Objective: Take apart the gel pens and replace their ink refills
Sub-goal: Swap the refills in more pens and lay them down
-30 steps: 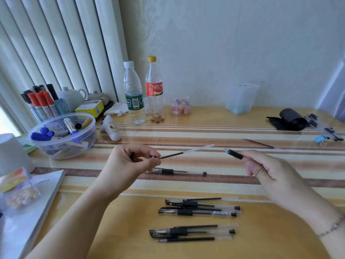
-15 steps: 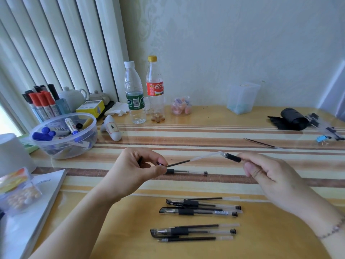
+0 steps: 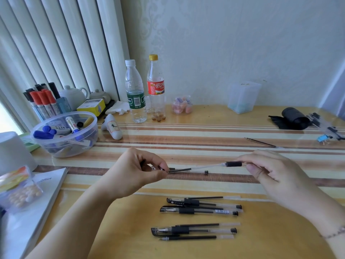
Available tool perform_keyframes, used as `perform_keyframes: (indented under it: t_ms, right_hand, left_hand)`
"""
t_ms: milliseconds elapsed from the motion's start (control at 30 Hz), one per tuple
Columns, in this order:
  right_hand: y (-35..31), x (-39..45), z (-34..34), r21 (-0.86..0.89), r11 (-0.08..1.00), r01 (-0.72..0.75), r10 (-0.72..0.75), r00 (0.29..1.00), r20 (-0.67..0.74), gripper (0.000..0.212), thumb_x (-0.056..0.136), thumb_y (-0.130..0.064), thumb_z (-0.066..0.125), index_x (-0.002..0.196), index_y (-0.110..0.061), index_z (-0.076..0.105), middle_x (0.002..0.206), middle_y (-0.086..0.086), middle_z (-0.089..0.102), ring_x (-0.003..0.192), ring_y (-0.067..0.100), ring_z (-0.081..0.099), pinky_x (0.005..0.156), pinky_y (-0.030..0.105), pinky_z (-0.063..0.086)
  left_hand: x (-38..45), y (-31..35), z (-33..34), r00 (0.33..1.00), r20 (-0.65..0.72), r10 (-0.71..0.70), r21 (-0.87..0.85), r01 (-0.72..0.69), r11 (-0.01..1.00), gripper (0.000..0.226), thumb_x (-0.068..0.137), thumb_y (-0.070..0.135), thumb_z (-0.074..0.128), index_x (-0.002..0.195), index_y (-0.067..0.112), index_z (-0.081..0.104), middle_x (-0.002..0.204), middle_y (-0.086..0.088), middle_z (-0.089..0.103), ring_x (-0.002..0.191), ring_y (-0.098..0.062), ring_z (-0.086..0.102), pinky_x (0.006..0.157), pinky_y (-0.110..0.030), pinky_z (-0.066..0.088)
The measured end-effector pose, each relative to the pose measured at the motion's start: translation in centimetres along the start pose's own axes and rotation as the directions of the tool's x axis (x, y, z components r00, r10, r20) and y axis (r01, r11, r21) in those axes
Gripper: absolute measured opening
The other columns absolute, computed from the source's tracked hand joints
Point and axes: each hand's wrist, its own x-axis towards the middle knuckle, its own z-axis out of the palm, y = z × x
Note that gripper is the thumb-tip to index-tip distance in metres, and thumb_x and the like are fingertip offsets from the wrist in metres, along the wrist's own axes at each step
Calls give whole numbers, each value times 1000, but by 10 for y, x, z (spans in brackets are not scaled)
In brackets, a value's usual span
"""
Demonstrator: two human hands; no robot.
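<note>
My left hand (image 3: 136, 172) pinches the tip end of a thin ink refill (image 3: 188, 169), black near my fingers and clear farther right. My right hand (image 3: 274, 172) holds a clear pen barrel with a black rubber grip (image 3: 233, 164). The refill's clear end sits just inside the barrel's mouth. Behind the refill another gel pen (image 3: 197, 171) lies on the brown stripe. Nearer to me several gel pens and loose refills lie in two groups, an upper group (image 3: 201, 207) and a lower group (image 3: 194, 230).
A clear bowl of markers (image 3: 64, 134) stands at the left, and two bottles (image 3: 144, 90) stand at the back. A lone refill (image 3: 261, 142) lies at the right, near a black roll (image 3: 293, 118). A booklet (image 3: 33, 208) lies at the near left.
My right hand brought the barrel leftward onto the refill's clear end; a second ago they were apart. Both hands sank slightly toward the table.
</note>
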Motion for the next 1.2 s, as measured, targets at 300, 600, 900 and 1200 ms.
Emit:
perform_keyframes:
  t_ms: [300,600,900,1200]
  right_hand:
    - [-25,-6,16,87,994,71,-81,989,120,37,90,-50,33,108,-42,64,77,-31,61,85,-4,59,70,13,39]
    - [-34,-8,26,175,982,65,-89,986,138,31,91,-51,29,99,-43,58,87,-19,66,75,2,59,65,16,44]
    - [-39,-10,22,217,975,55,-85,987,134,18,91,-53,33,102,-46,45,83,-20,69,69,10,66,67,39,56]
    - [-43,-12,21,97,990,106,-120,982,145,25,87,-61,34,100,-45,48,75,-22,65,72,7,62,54,19,47]
  left_hand:
    - [-4,3,27,997,-12,71,9,-70,997,2,80,17,78,79,19,77,52,7,57,43,-8,35,47,-20,32]
    - [-1,4,28,976,-192,99,-133,-126,983,20,68,30,77,84,18,80,90,5,79,83,-21,73,75,-31,61]
    - [-1,7,36,979,-202,36,-147,-66,987,25,63,38,79,86,28,76,78,0,78,82,-45,64,82,-58,54]
    - [-2,7,41,988,-149,46,-152,-68,986,22,65,32,82,79,21,70,76,-7,76,63,-37,58,65,-43,53]
